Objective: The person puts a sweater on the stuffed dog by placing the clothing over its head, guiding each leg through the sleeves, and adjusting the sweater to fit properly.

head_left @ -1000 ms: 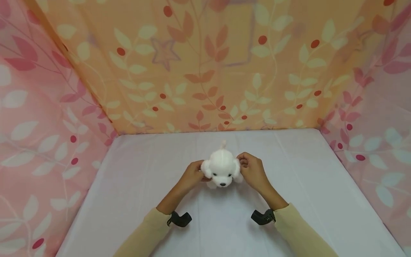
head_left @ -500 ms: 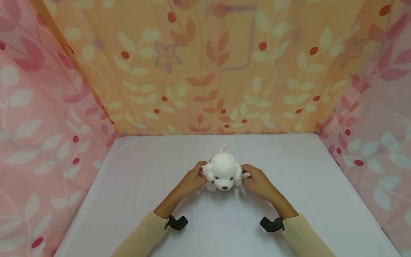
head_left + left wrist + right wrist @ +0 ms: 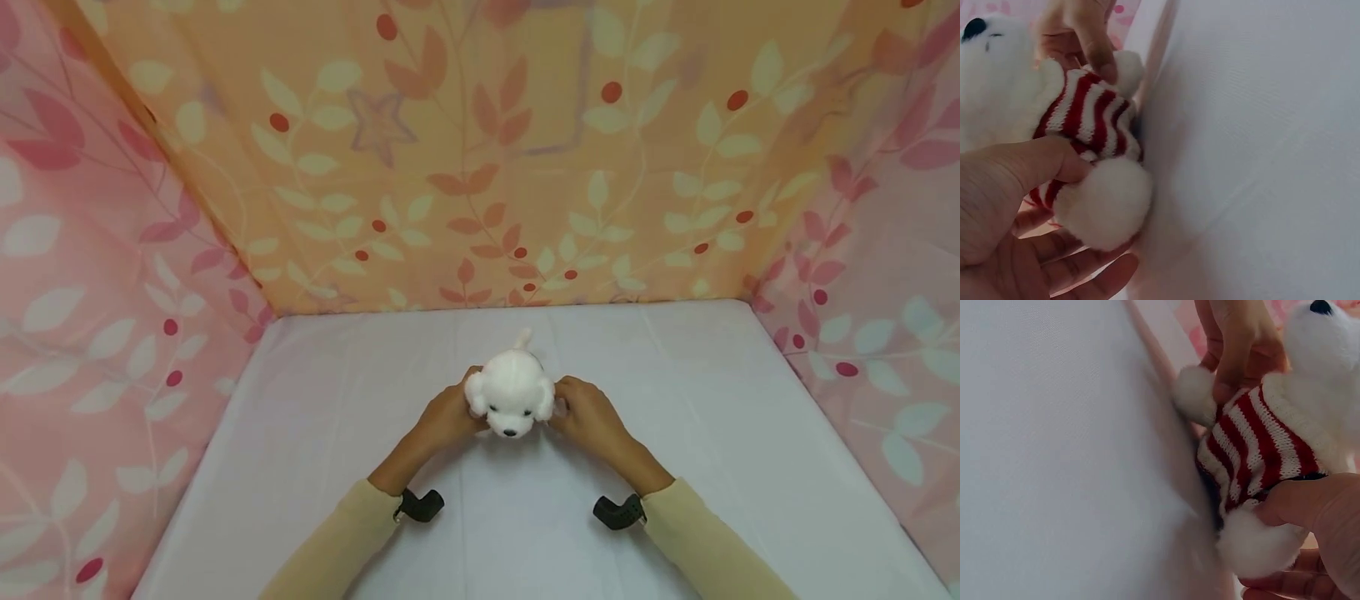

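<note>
A white plush dog [image 3: 513,392] stands on the white-covered table, its face toward me and its tail up behind its head. It wears a red and white striped knit sweater [image 3: 1088,115]. My left hand [image 3: 447,414] holds its side at the left, the thumb [image 3: 1063,156] pressing where the sweater meets a fluffy front paw [image 3: 1110,203]. On the other side my right hand [image 3: 592,417] grips the opposite front paw [image 3: 1260,544], thumb on the sweater's edge and fingers behind. In the head view the dog's head and ears hide some fingertips and the sweater.
The white cloth [image 3: 337,358] covers the table around the dog. A yellow-orange leaf-print curtain [image 3: 480,167] stands along the back edge, with pink leaf-print curtains [image 3: 97,333] at both sides. Black wrist cameras [image 3: 422,506] sit below each hand.
The plush dog has shifted slightly left. My right hand has gone from beside its ear to the paw below, and my left fingers have slipped further behind the dog.
</note>
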`<state>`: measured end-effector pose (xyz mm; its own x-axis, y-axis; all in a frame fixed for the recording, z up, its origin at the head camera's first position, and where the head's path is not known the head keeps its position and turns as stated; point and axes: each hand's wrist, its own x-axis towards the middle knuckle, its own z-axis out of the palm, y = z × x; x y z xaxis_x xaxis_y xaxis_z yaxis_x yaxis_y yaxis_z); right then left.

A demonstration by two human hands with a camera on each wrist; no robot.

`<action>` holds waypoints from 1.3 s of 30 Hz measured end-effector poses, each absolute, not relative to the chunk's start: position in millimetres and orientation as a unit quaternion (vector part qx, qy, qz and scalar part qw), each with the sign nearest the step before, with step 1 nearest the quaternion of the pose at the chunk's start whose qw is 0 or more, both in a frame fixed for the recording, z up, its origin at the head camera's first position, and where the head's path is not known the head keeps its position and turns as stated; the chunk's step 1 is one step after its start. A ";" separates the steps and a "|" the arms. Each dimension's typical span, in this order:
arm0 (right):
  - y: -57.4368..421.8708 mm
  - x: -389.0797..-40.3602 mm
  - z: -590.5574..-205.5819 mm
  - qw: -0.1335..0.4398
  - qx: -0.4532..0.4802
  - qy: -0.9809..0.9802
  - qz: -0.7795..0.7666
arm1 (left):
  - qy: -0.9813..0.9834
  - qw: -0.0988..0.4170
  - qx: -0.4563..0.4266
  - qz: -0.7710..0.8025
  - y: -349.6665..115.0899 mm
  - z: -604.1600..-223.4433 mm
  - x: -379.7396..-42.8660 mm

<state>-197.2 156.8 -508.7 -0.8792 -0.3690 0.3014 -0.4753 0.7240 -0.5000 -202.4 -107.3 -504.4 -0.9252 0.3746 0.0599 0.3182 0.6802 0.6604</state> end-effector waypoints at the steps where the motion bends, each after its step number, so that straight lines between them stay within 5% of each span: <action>1: 155.8 -197.9 -507.8 0.095 0.229 -0.924 0.291 | 0.918 0.033 0.186 0.350 -107.7 -504.4 -203.0; 8: 146.8 -201.9 -510.7 0.083 0.195 -0.947 0.242 | 0.922 -0.011 0.182 0.340 -107.9 -511.2 -207.9; 30: 148.5 -198.2 -516.4 0.093 0.171 -0.953 0.233 | 0.884 0.015 0.190 0.426 -100.9 -512.7 -205.8; 36: 160.7 -203.7 -496.6 0.004 0.223 -0.951 0.213 | 0.888 0.041 0.212 0.407 -123.3 -500.5 -216.4; 39: 177.9 -207.0 -480.8 -0.019 0.243 -0.954 0.172 | 0.911 -0.022 0.238 0.335 -145.0 -491.3 -224.1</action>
<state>-207.0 177.9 -480.8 -0.8815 -0.4698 0.0474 -0.4567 0.8228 -0.3382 -224.1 -145.0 -491.3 -0.8855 0.4198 0.1991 0.4487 0.6614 0.6011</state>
